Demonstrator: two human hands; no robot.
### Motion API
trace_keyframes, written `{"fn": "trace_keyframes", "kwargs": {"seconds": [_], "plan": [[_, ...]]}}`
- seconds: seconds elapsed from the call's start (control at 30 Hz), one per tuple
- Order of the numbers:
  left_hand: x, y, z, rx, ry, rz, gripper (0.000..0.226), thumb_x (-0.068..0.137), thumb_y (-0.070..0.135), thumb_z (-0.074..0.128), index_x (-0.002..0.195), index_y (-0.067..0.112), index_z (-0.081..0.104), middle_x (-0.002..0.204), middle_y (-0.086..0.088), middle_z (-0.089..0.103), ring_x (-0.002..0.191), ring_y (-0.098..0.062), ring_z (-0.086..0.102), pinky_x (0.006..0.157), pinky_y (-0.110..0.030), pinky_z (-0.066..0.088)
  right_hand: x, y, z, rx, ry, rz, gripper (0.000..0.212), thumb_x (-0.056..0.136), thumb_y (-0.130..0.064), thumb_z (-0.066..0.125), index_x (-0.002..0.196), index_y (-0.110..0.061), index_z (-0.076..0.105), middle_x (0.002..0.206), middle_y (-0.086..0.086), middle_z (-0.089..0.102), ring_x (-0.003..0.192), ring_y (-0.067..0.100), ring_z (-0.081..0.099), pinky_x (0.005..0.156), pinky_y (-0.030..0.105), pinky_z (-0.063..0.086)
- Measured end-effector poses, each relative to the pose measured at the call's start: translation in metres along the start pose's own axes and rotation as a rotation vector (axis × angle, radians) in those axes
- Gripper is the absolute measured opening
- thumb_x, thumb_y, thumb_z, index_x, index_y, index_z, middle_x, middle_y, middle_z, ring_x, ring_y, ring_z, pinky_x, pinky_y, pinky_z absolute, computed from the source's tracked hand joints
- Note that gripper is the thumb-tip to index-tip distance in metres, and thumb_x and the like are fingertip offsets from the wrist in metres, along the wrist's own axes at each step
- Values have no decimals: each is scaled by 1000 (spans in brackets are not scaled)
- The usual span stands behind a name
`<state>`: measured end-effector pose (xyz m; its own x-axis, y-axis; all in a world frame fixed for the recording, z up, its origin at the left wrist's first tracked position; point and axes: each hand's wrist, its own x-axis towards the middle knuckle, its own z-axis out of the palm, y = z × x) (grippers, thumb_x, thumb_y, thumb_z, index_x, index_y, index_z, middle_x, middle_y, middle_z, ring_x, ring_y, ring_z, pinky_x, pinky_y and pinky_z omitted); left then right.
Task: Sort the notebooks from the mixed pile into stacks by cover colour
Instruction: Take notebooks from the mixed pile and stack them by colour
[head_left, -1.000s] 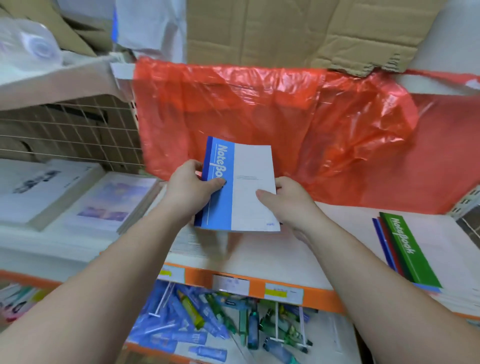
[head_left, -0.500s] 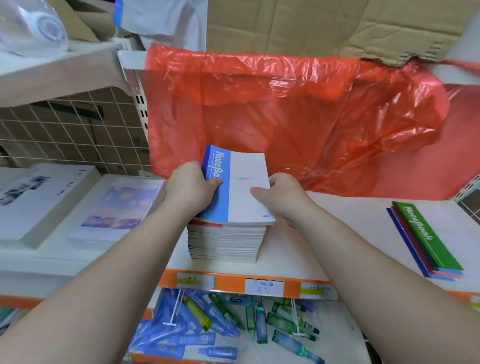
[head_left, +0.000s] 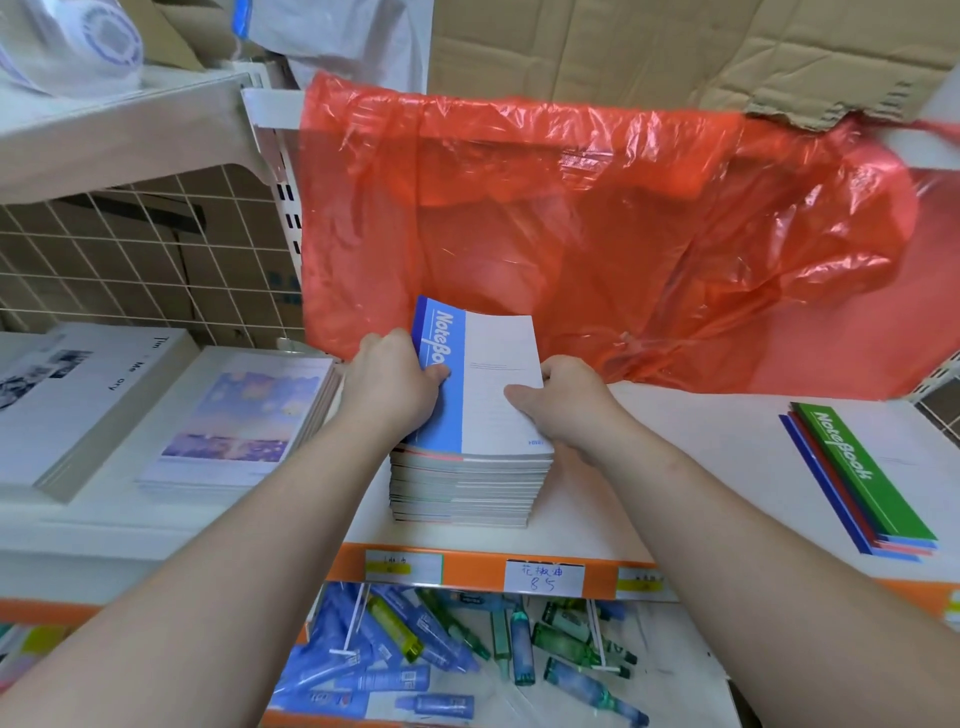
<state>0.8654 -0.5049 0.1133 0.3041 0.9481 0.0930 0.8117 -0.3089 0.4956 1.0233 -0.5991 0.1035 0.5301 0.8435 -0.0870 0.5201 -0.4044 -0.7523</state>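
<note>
My left hand (head_left: 395, 384) curls round the blue notebook (head_left: 488, 384) at its spine and my right hand (head_left: 566, 400) pinches the opposite edge, thumbs on top. This probably keeps it flat atop the mixed pile (head_left: 467, 488) beneath my fingers.

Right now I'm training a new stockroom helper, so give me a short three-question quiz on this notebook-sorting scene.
1. True or false: both the left hand and the right hand hold the blue notebook over the mixed pile.
2. Top cover of the small stack at right: A red, B green, C yellow?
3. Fill in: the word printed on that cover is ___.
Key: 1 true; 2 B; 3 NoteBook.
</note>
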Motion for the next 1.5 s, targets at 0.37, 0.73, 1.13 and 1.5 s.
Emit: {"fn": "trace_keyframes", "kwargs": {"seconds": [0.37, 0.73, 1.13, 1.5], "plan": [[-2, -1, 1, -3, -52, -30, 37, 91, 45, 62, 106, 11, 58, 116, -15, 49, 96, -34, 53, 74, -35, 36, 1, 5, 2, -33, -6, 9, 28, 81, -36, 62, 96, -13, 70, 103, 4, 69, 97, 23, 64, 82, 42, 56], [1, -4, 1, -12, -75, -85, 44, 90, 47, 61, 117, 12, 58, 122, -15, 52, 111, -32, 51, 80, -36, 40, 0, 10, 3, -68, -53, -50, 24, 89, -39, 54, 68, -29, 51, 90, 1, 65, 98, 24, 56, 76, 35, 46], [-44, 115, 65, 204, -46, 577, 44, 96, 38, 50, 127, 7, 55, 131, -17, 56, 122, -37, 49, 104, -44, 40, -21, 108, -80, -545, 42, -157, 47, 101, -37, 37, 139, -10, 43, 145, 11, 44, 136, 30, 36, 112, 41, 29], [-86, 216, 180, 413, -320, 598, 61, 99, 48, 35, 148, 11, 30, 160, -13, 25, 147, -36, 19, 119, -44, 19, -37, 243, -179, -718, -1, 54, 56, 101, -44, 31, 147, -13, 30, 156, 12, 25, 143, 32, 23, 117, 45, 21]]}}
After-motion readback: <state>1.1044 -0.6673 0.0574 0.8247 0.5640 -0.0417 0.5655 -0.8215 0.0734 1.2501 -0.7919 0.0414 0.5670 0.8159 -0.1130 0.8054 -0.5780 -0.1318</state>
